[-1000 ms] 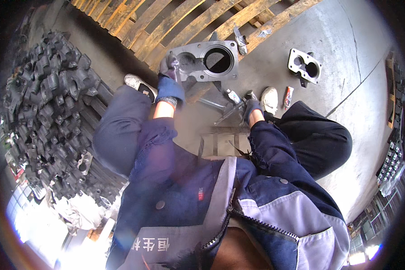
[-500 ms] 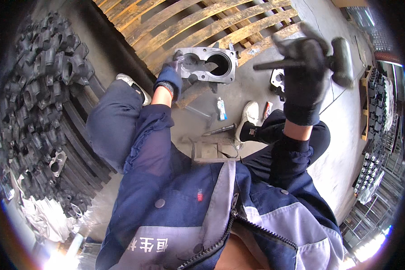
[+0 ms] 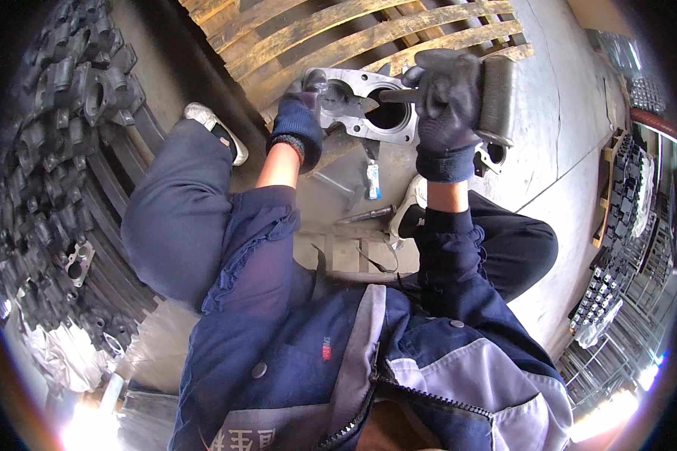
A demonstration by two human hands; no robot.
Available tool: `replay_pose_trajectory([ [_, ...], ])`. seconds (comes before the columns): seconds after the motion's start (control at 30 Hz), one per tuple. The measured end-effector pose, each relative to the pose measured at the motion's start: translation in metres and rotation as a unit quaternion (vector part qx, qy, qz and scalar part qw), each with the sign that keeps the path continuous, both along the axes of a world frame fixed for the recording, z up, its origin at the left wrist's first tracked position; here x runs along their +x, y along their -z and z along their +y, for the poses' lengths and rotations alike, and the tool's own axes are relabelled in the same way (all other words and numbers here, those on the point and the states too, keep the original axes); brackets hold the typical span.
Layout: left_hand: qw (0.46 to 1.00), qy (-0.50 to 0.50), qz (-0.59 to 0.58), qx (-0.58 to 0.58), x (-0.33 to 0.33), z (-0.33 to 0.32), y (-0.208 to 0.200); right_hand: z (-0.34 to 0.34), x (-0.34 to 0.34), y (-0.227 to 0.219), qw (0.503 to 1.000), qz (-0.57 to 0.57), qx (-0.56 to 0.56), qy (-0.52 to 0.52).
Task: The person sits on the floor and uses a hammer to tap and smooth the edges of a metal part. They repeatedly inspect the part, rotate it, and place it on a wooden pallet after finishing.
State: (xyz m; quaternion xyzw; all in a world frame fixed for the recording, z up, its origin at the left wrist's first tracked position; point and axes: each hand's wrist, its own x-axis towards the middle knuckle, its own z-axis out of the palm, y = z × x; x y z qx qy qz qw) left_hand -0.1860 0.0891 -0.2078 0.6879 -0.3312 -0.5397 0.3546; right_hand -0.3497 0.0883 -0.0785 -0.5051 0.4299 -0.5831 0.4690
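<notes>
A grey metal casting point(image 3: 387, 134) with two round bores sits in front of me, its flat flange facing up. My left hand point(image 3: 299, 116), in a dark glove, is closed at the casting's left end. A dark pointed shape point(image 3: 353, 107) lies across the casting between the bores; whether my left hand holds it, I cannot make out. My gloved right hand point(image 3: 447, 105) grips a hammer point(image 3: 496, 101) by its handle. The thick cylindrical head is right of my fist, and the handle's free end points left over the right bore.
A slatted wooden pallet point(image 3: 376, 39) lies beyond the casting. Dark castings point(image 3: 68, 135) are piled along the left. A small white-and-blue tube point(image 3: 374, 182) and a dark rod-like tool point(image 3: 367, 216) are near my feet. Another casting point(image 3: 495, 156) shows partly behind my right wrist. Loaded racks point(image 3: 617, 203) line the right.
My right hand has brought the hammer left and closer to the casting. My left hand stays at the casting's left end. The view has shifted slightly.
</notes>
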Motion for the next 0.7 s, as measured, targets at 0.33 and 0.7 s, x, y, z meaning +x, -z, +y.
replay_pose_trajectory([
  [0.33, 1.0, 0.024, 0.003, 0.009, -0.001, 0.0, 0.033, 0.0, -0.019, 0.067, 0.99, -0.013, 0.093, 0.101],
  [0.7, 0.995, 0.069, -0.047, 0.059, -0.002, 0.011, 0.014, -0.001, -0.018, 0.096, 0.977, -0.115, 0.129, 0.128],
])
